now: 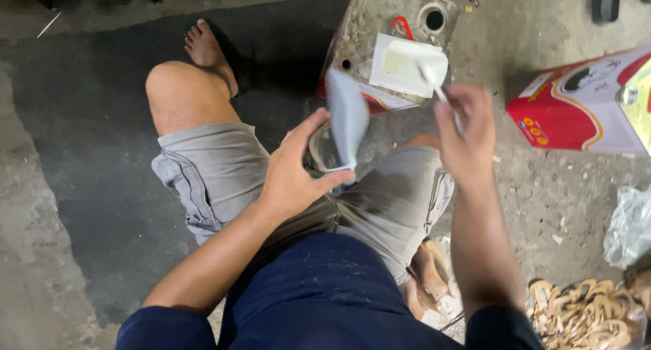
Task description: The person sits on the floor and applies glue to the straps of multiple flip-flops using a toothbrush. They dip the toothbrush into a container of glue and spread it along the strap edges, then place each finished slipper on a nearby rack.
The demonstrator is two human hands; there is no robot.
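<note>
Left hand [295, 170] grips a pale grey shoe sole [346, 116], thumb on the near side and fingers [336, 178] wrapped under its lower end, closed on it. The sole is held above the lap, between the knees, just in front of the metal tin. Its long axis runs near vertical in the view, tilted slightly; the narrower tip points up and away toward the tin, the broad end sits down in the hand. It shows partly edge-on and a bit blurred, so which face is up cannot be told.

Right hand [468, 130] is closed around a thin white brush [434, 79]; the handle runs up-left out of the fist, the bristle end over the white tray. Whether the bristles touch the tray cannot be told.

The white tray [400, 65], square with pale contents, sits on top of a dirty metal tin [380, 18] with a round opening near its far corner. The tin stands on the concrete floor [68, 187].

To the right, well apart from the tin, lies a red and white box [583, 106]. Lower right, a clear plastic bag [627, 228] and a pile of tan sandal straps [583, 316] on the floor. The person sits in grey shorts [217, 167], bare foot [207, 48] on a dark mat.
</note>
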